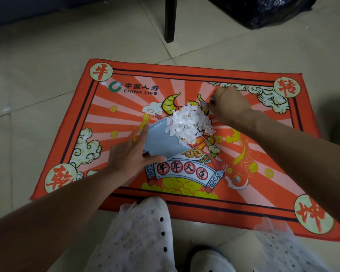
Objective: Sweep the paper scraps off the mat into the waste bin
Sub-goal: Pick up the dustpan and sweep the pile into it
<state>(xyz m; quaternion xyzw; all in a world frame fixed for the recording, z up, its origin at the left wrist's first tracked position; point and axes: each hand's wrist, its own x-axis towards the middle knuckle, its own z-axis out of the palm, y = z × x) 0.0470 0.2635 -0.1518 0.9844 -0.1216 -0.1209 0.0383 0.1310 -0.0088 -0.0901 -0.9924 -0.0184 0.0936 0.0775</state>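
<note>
Centrally, paper scraps [190,122] between left hand [130,154] and right hand [230,107].

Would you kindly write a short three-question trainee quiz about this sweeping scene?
1. True or false: the heap of white paper scraps lies on the pale blue flat card.
2. Which hand holds that card?
3. The black waste bag sits: A) upper right, B) lower left.

Key:
1. True.
2. The left hand; the right hand works at the heap's far side on the orange printed mat.
3. A.
</note>
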